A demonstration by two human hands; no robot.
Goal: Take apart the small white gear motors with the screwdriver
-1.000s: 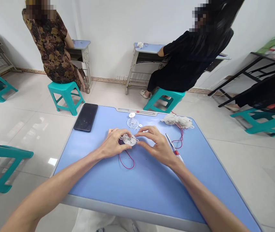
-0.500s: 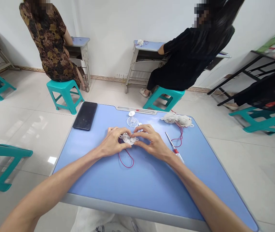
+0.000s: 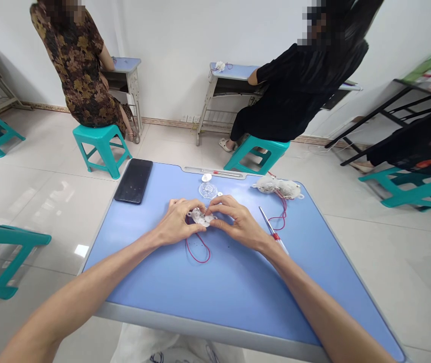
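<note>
Both bare hands close in together on a small, clear, lumpy plastic piece [image 3: 201, 218] at the middle of the table. The left hand [image 3: 177, 223] curls its fingers over the piece from the near side, while the right hand [image 3: 238, 223] pinches in from the other side, its fingertips [image 3: 215, 212] against the plastic. Neither hand has much gap left, and the piece sits between them, held just above or on the tabletop; I can't tell which. A thin red wire [image 3: 197, 250] loops from beneath it toward 6 o'clock. At 12 o'clock from the hands lie a clear round plastic disc [image 3: 208, 190] and a small white round cap [image 3: 207, 177]. At 2 o'clock, a white lumpy pair of parts [image 3: 277, 188] trails more red wire [image 3: 282, 214]. At 3 o'clock, just beside the right hand, rests a slim screwdriver with a red-banded handle [image 3: 274, 236]. A black smartphone [image 3: 133, 181] lies face up at 10 o'clock on the blue rounded-edge table [image 3: 215, 297]. Farther off, at 11 and 1 o'clock, two seated co-workers [image 3: 79, 65] [image 3: 299, 85] face small desks on teal plastic stools [image 3: 100, 146].
</note>
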